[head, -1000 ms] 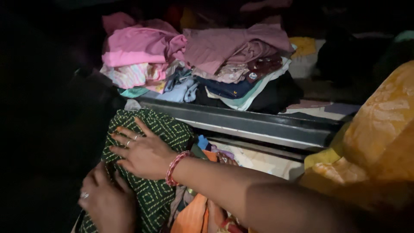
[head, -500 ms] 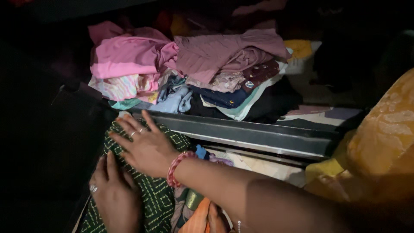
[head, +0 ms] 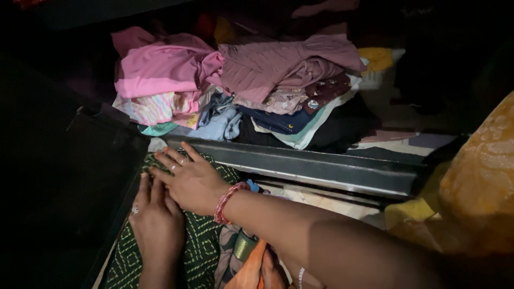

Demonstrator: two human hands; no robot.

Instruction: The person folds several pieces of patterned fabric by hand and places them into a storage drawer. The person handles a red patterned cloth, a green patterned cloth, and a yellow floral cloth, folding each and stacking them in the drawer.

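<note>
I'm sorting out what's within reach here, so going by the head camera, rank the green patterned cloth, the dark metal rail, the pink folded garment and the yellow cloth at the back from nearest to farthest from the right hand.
1. Green patterned cloth: directly under the right hand.
2. Dark metal rail: just behind and to the right.
3. Pink folded garment: atop the pile, back left.
4. Yellow cloth: far back right.
</note>
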